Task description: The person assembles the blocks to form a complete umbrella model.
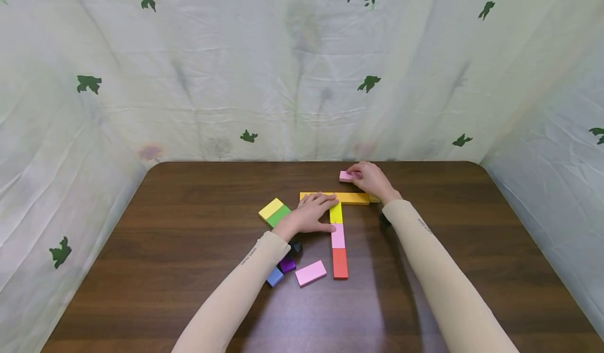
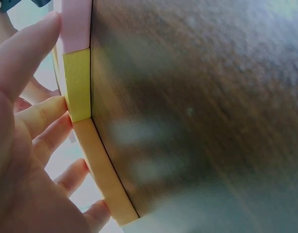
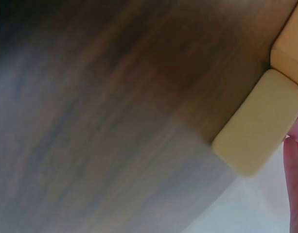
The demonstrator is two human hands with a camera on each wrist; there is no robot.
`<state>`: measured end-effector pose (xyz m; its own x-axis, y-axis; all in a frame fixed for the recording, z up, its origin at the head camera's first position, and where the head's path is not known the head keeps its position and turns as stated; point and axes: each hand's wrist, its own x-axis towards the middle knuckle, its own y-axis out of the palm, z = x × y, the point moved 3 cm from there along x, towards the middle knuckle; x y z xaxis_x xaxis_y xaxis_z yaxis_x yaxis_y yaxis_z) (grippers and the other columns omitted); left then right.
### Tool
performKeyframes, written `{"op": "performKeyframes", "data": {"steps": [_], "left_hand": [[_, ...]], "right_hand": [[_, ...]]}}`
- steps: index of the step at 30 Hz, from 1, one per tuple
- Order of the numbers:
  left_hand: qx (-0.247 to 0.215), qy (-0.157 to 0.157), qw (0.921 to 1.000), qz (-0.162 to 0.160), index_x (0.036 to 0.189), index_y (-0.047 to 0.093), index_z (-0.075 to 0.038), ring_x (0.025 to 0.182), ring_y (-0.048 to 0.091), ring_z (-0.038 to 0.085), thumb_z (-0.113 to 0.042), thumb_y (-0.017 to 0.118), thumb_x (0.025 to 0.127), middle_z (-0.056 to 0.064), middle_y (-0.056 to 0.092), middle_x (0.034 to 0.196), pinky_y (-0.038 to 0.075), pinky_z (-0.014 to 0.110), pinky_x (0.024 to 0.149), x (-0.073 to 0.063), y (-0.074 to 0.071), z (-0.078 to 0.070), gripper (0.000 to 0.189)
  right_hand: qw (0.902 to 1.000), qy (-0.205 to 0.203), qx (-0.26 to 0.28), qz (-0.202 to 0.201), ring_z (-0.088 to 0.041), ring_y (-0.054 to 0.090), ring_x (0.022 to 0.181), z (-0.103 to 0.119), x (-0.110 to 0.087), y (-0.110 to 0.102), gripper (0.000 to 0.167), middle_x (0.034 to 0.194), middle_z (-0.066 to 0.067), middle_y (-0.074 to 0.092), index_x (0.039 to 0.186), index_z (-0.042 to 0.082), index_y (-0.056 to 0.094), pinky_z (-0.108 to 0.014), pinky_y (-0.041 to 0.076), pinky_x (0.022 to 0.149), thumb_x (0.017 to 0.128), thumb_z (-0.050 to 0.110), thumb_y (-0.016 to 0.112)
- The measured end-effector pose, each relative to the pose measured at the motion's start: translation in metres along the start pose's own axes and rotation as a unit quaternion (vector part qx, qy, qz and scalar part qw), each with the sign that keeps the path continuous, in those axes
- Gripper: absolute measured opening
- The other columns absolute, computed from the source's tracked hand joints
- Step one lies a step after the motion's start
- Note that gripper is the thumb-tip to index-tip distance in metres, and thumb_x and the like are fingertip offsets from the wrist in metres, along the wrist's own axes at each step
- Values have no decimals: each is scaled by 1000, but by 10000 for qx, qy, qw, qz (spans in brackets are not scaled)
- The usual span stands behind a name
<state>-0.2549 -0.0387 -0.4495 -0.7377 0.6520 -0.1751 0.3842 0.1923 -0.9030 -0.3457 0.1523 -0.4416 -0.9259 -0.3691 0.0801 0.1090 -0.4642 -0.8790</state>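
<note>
Several coloured blocks form a T shape on the table. Its crossbar is an orange block (image 1: 355, 199) with a pale yellow block (image 3: 260, 124) at its right end. The stem has a yellow block (image 1: 336, 213), a pink block (image 1: 337, 236) and a red block (image 1: 340, 264). My left hand (image 1: 309, 215) lies spread along this shape. Its thumb touches the stem's pink block, and its fingertips touch the yellow block and the crossbar. Beyond the crossbar, my right hand (image 1: 371, 180) pinches another pink block (image 1: 346, 177) by its right part; fingers partly hide it.
Left of the T lie a yellow block (image 1: 270, 209) and a green block (image 1: 278, 216), side by side. Nearer are a loose pink block (image 1: 311, 274), a purple block (image 1: 287, 265) and a blue block (image 1: 274, 277). White curtains (image 1: 226, 80) hang behind the table (image 1: 198, 290).
</note>
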Motion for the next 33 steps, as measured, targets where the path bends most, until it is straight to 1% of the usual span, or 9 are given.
{"op": "performKeyframes", "data": {"steps": [8, 15, 18, 21, 23, 28, 33], "left_hand": [[-14, -25, 10000, 15, 150, 34, -16, 142, 17, 33, -46, 63, 89, 2, 28, 155, 10, 56, 111, 0, 0, -2, 74], [-52, -44, 10000, 42, 150, 33, -16, 142, 17, 33, -46, 63, 89, 2, 27, 155, 9, 56, 111, 1, 0, -2, 75], [-38, -109, 9999, 66, 150, 33, -17, 142, 16, 31, -46, 62, 89, 1, 27, 155, 9, 55, 112, 1, 1, -1, 74], [-48, -153, 9998, 89, 151, 32, -17, 142, 16, 30, -46, 62, 89, 0, 26, 155, 8, 54, 112, 1, 1, 0, 74], [-50, -154, 9998, 101, 151, 32, -17, 142, 15, 30, -46, 62, 89, 0, 26, 155, 7, 53, 112, 1, 1, 0, 74], [-43, -173, 9997, 136, 151, 30, -18, 143, 14, 30, -47, 61, 90, 0, 25, 156, 7, 53, 112, 1, 1, 0, 74], [-32, -153, 9998, 104, 151, 31, -18, 142, 15, 31, -46, 62, 90, 1, 26, 156, 8, 53, 112, 0, 0, -1, 74]], "right_hand": [[9995, -106, -294, 10, -29, 57, 100, 3, 4, 3, 21, 108, -14, 65, 109, 4, 70, -43, 43, 96, 90, 11, 65], [9995, 82, -271, 111, -27, 56, 101, 1, 2, 2, 24, 110, -11, 65, 114, 5, 69, -43, 43, 95, 91, 13, 66], [9996, -16, -270, 103, -27, 56, 100, -1, -2, -1, 25, 110, -11, 65, 115, 5, 69, -44, 43, 95, 91, 13, 66], [9991, -261, -322, 85, -28, 56, 102, -3, -6, -4, 25, 112, -12, 65, 114, 4, 69, -44, 44, 95, 90, 12, 66], [9987, -378, -331, 103, -29, 57, 100, -5, -9, -6, 25, 111, -12, 66, 113, 4, 70, -45, 45, 93, 89, 10, 67], [9980, -497, -310, 223, -27, 56, 97, -8, -16, -5, 24, 109, -10, 67, 111, 5, 71, -45, 45, 91, 88, 7, 67], [9969, -502, -484, 365, -29, 53, 111, -7, -21, -5, 27, 114, -10, 66, 116, 6, 69, -47, 38, 101, 89, 9, 66]]}}
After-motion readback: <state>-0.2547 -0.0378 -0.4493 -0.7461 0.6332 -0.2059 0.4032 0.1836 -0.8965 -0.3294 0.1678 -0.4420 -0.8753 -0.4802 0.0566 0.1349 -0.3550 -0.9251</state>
